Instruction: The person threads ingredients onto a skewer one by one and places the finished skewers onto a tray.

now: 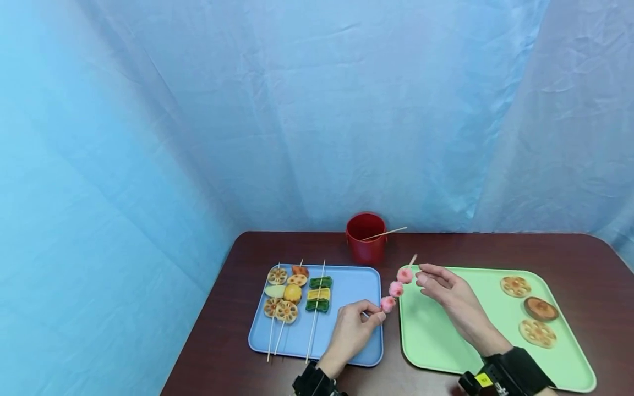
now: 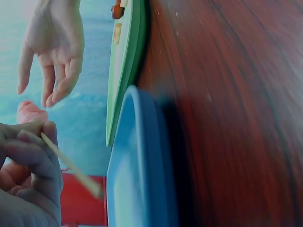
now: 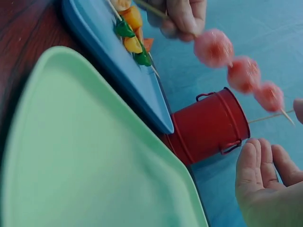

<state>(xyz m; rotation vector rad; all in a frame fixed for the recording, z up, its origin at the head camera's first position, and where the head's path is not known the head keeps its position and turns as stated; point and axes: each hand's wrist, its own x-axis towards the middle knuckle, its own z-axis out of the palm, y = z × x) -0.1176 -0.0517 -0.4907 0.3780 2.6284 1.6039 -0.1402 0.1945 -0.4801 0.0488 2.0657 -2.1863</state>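
My left hand pinches the lower part of a wooden skewer that carries three pink balls. It holds this skewer tilted up to the right, above the gap between the two trays. In the left wrist view the bare stick juts out below the fingers. Close to the skewer's pointed tip, my right hand has its fingers loosely extended, with nothing held between them. The right wrist view shows that hand beside the tip, palm turned toward it.
On the blue tray lie two skewers of lotus slices and other pieces, plus a green-and-yellow skewer. The green tray holds two lotus slices and a brown round piece. Behind stands a red bucket with a stick.
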